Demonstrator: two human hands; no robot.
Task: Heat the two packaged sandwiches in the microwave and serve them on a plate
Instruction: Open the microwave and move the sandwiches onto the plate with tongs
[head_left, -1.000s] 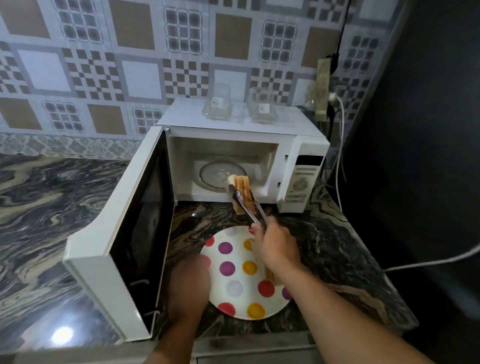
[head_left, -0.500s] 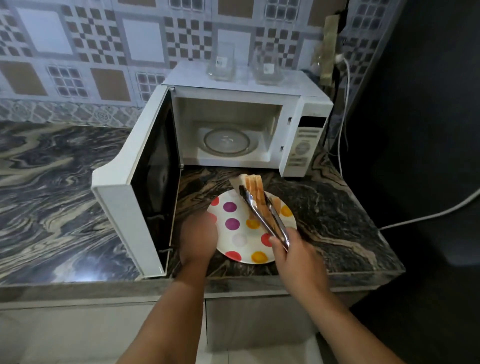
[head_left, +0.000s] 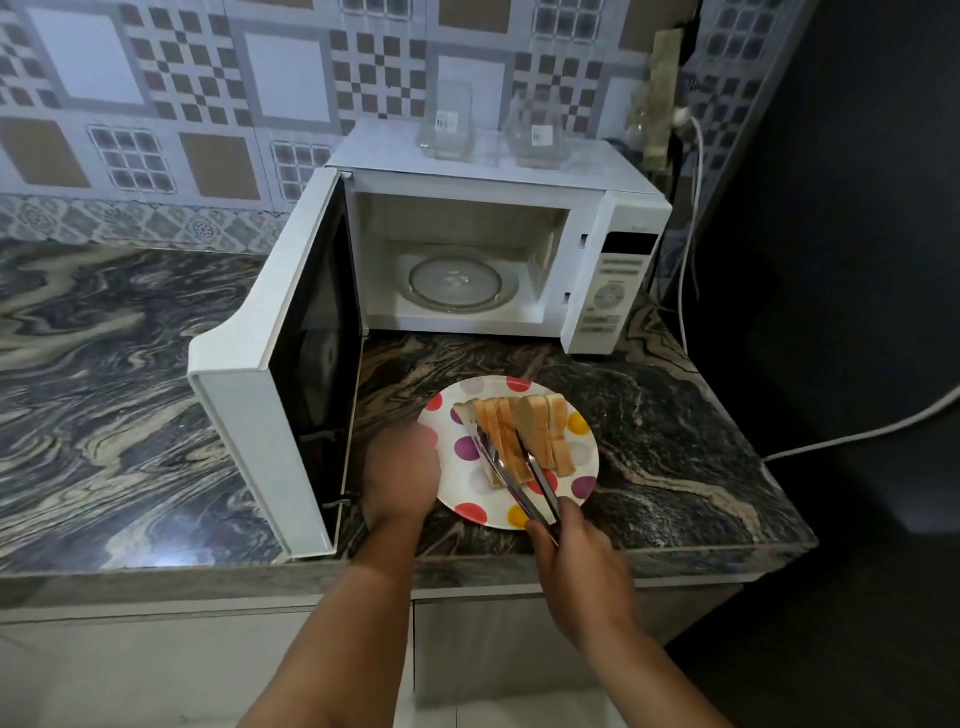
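Marbled dark stone makes up the countertop (head_left: 649, 415) in the head view, the only view here, with swirls of grey and tan running across it. On it, near the front edge, sits a white plate (head_left: 467, 493) dotted with red, purple, yellow and grey spots. Two sandwiches lie side by side on the plate: the left sandwich (head_left: 496, 431) and the right sandwich (head_left: 553, 436), touching each other, their cut bread edges facing up.

The right hand (head_left: 582, 566) is closed around the handles of metal tongs (head_left: 519, 478), whose two arms reach forward over the plate and straddle the left sandwich, one arm on each side of it. Whether the tips press the bread or merely rest against it cannot be told. The left hand (head_left: 400, 478) rests at the plate's left rim, fingers curled down on the edge; it is blurred, so how firmly it grips cannot be told.

Behind the plate stands a white microwave (head_left: 613, 270) with its door (head_left: 270, 374) swung wide to the left. Inside, the glass turntable (head_left: 457, 283) is bare. On the microwave's top stand two clear plastic sandwich packages (head_left: 449, 127), both without sandwiches. A white cable (head_left: 691, 218) hangs down beside the microwave on the right, against the patterned tile wall (head_left: 156, 104).
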